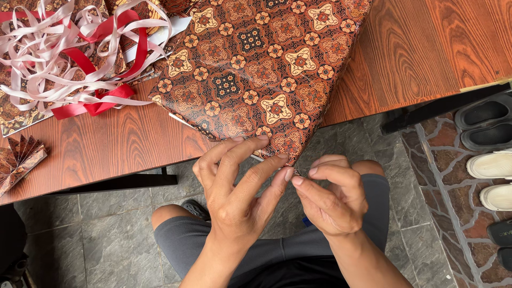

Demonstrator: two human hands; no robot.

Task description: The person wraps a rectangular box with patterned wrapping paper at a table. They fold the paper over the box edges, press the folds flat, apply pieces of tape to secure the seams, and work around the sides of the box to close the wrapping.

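A box wrapped in brown patterned paper (256,69) lies on the wooden table (426,48), one corner hanging over the front edge. My left hand (237,186) rests its fingertips on that overhanging corner, fingers spread. Close beside it my right hand (330,197) is pinched, thumb and fingers closed on something thin and small, possibly a strip of clear tape, too small to tell. The fingertips of both hands meet just below the box corner, above my lap.
A tangle of red and white ribbons (74,53) lies on the table at the left. A folded paper fan (18,160) sits at the left edge. Shoes and sandals (490,160) stand on the stone floor at the right. My knees in grey shorts (224,240) are below.
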